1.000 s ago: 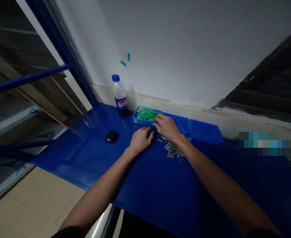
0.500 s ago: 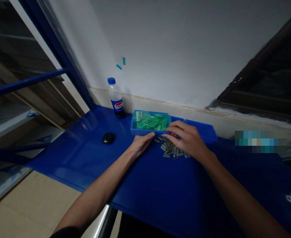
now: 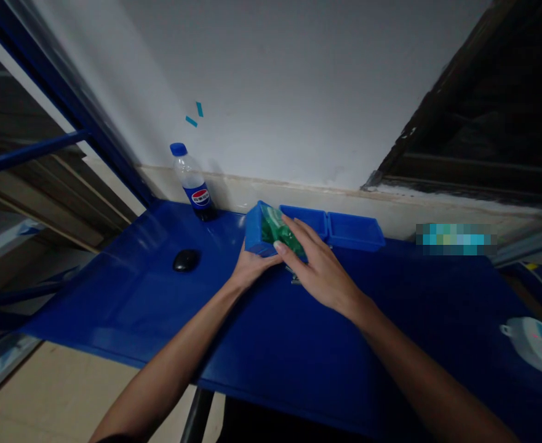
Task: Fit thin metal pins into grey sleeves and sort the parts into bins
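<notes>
The small blue plastic bin (image 3: pixel 255 232) of green plastic pieces (image 3: pixel 277 231), flat a moment ago, now stands tipped on the blue table (image 3: pixel 298 344). The left hand (image 3: pixel 252 266) clasps its lower edge. The right hand (image 3: pixel 319 271) lies outstretched across its open side. The clear bottle (image 3: pixel 192 183) behind shows a Pepsi logo.

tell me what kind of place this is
Probably a workshop or storeroom bench: a blue worktable against a bare wall, blue parts bins along its back edge, and blue racking at left.

The scene is dimly lit, with a faint sheen seen on the bench (image 3: pixel 127 289). Straight lines are bowed at the edges, and fine detail is softened.
</notes>
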A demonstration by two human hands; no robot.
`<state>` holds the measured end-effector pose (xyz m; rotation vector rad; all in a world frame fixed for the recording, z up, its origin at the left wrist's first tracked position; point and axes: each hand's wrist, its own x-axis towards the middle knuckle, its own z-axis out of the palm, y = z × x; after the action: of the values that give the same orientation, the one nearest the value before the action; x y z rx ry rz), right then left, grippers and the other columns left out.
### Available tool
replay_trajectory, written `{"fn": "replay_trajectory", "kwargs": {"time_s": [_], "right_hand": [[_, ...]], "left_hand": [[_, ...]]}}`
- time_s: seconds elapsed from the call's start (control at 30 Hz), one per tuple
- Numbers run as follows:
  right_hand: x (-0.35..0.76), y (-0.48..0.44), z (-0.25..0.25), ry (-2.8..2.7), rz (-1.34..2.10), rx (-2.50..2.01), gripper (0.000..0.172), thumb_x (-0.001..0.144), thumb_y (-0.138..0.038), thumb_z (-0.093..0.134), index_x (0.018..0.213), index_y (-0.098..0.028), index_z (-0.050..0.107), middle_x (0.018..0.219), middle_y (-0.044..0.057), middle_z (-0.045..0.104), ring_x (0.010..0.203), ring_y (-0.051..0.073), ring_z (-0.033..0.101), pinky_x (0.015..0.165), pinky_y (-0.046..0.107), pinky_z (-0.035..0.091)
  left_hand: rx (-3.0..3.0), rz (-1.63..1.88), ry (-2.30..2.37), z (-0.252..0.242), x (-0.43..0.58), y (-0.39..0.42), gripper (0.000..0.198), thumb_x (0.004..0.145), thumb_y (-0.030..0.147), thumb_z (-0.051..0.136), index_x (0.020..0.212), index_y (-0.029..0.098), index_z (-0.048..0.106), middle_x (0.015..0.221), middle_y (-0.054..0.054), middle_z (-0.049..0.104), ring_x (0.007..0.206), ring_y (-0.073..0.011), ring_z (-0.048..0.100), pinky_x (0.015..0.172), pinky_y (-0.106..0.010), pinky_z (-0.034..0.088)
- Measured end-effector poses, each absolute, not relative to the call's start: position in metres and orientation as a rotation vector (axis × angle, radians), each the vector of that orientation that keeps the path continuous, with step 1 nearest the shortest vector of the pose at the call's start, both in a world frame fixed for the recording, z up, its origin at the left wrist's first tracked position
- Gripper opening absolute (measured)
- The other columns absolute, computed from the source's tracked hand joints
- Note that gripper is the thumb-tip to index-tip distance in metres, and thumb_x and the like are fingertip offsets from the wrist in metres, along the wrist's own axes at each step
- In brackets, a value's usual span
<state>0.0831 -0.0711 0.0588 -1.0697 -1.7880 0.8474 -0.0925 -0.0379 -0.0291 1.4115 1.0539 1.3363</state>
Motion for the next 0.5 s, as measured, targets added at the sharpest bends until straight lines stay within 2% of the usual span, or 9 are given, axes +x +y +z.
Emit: {"fn": "replay_trajectory", "kwargs": {"time_s": [0.1, 0.17, 0.23, 0.33, 0.4, 0.5], "right_hand": [[0.087, -0.077, 0.045, -1.738, 0.946, -1.046, 0.052, 0.099, -0.056, 0.068, 0.149, -0.043, 0.06, 0.168, 0.001, 0.048, 0.159, 0.035, 0.038, 0.132, 0.068, 0.022], [0.09, -0.08, 0.034, -1.644, 1.03, -1.002, 0.052, 0.101, -0.058, 0.063, 0.15, -0.041, 0.059, 0.167, 0.0, 0.049, 0.159, 0.03, 0.038, 0.133, 0.063, 0.021], [0.091, -0.082, 0.022, -1.455, 1.152, -0.949, 0.055, 0.101, -0.062, 0.058, 0.151, -0.039, 0.057, 0.163, 0.002, 0.054, 0.157, 0.029, 0.042, 0.13, 0.06, 0.03], [0.091, -0.088, 0.006, -1.102, 1.328, -0.864, 0.063, 0.102, -0.07, 0.038, 0.151, -0.034, 0.054, 0.151, 0.009, 0.064, 0.139, 0.031, 0.06, 0.112, 0.058, 0.052], [0.091, -0.092, -0.001, -0.943, 1.372, -0.845, 0.065, 0.101, -0.072, 0.028, 0.147, -0.033, 0.055, 0.146, 0.011, 0.066, 0.13, 0.032, 0.066, 0.101, 0.056, 0.058], [0.093, -0.096, -0.007, -0.813, 1.372, -0.855, 0.066, 0.099, -0.074, 0.025, 0.141, -0.035, 0.057, 0.137, 0.013, 0.069, 0.126, 0.033, 0.067, 0.093, 0.054, 0.06]], "left_hand": [[1.525, 1.375, 1.115, -0.025, -0.094, -0.039, 0.114, 0.069, 0.071, 0.089, 0.158, 0.02, 0.039, 0.144, -0.021, 0.064, 0.128, -0.0387, 0.067, 0.108, -0.058, 0.057], [1.649, 1.382, 1.196, -0.018, -0.094, -0.042, 0.111, 0.07, 0.07, 0.089, 0.156, 0.02, 0.04, 0.146, -0.02, 0.062, 0.13, -0.0376, 0.065, 0.111, -0.058, 0.054], [1.855, 1.334, 1.323, -0.006, -0.09, -0.046, 0.11, 0.07, 0.068, 0.091, 0.157, 0.022, 0.042, 0.149, -0.019, 0.059, 0.135, -0.0383, 0.059, 0.115, -0.058, 0.049], [2.137, 1.183, 1.388, 0.016, -0.079, -0.051, 0.117, 0.072, 0.07, 0.088, 0.165, 0.026, 0.033, 0.153, -0.019, 0.053, 0.137, -0.0389, 0.055, 0.116, -0.058, 0.048], [2.215, 0.996, 1.414, 0.028, -0.07, -0.051, 0.115, 0.078, 0.072, 0.083, 0.169, 0.028, 0.027, 0.148, -0.019, 0.053, 0.129, -0.0381, 0.061, 0.109, -0.056, 0.053], [2.338, 0.758, 1.45, 0.036, -0.056, -0.044, 0.112, 0.08, 0.073, 0.079, 0.17, 0.032, 0.026, 0.146, -0.018, 0.053, 0.121, -0.0388, 0.066, 0.103, -0.053, 0.056]]}}
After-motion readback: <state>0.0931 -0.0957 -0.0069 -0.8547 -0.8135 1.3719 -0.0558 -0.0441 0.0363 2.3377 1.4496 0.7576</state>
